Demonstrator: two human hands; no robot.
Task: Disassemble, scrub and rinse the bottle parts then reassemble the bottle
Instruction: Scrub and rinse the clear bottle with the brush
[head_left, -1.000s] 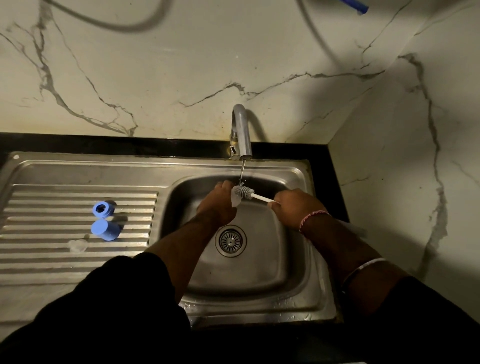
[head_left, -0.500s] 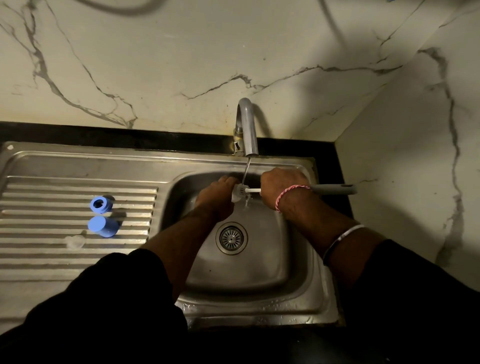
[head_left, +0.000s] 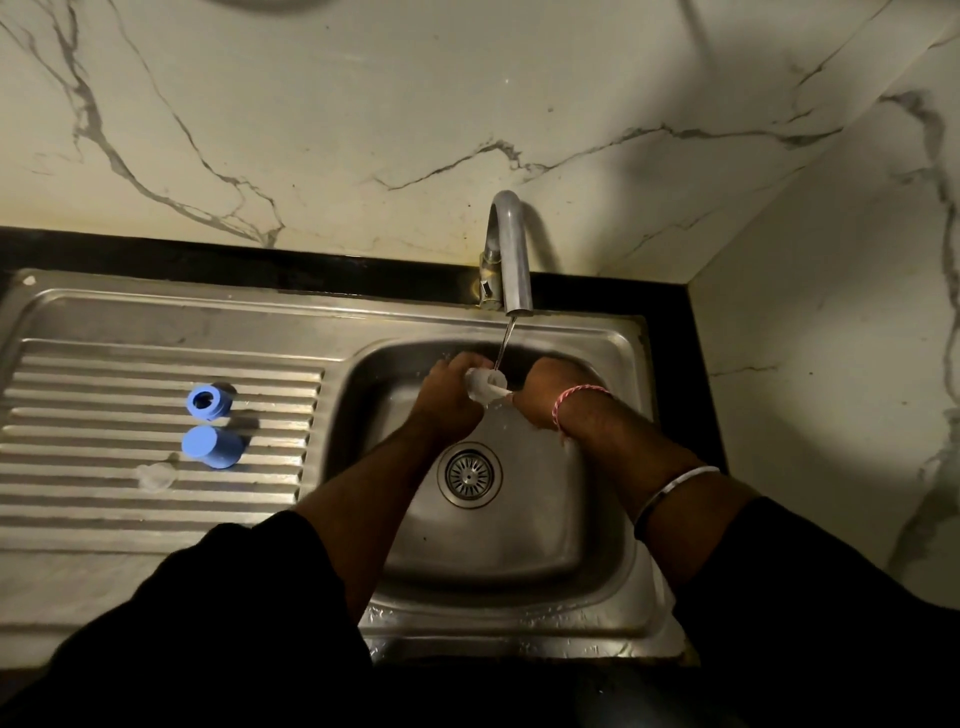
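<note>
Over the sink basin (head_left: 519, 540), my left hand (head_left: 449, 400) grips a small clear bottle body (head_left: 480, 384) with its mouth facing right, under the thin water stream (head_left: 503, 345). My right hand (head_left: 550, 397) is closed on a bottle brush. Only its white stem (head_left: 500, 393) shows, running into the bottle's mouth. The brush head and handle are hidden. On the ribbed drainboard to the left lie a blue screw ring (head_left: 208, 401), a blue cap (head_left: 212, 447) and a clear, faint teat (head_left: 155, 475).
The chrome faucet (head_left: 510, 254) stands behind the basin and is running. A round drain strainer (head_left: 469, 474) sits in the basin floor. Marble walls close in behind and on the right. The drainboard (head_left: 104, 519) stretches left of the basin.
The brush head, which was outside by the bottle's mouth, has gone into the bottle. My right hand has turned and moved closer to my left hand; the grey handle is no longer visible.
</note>
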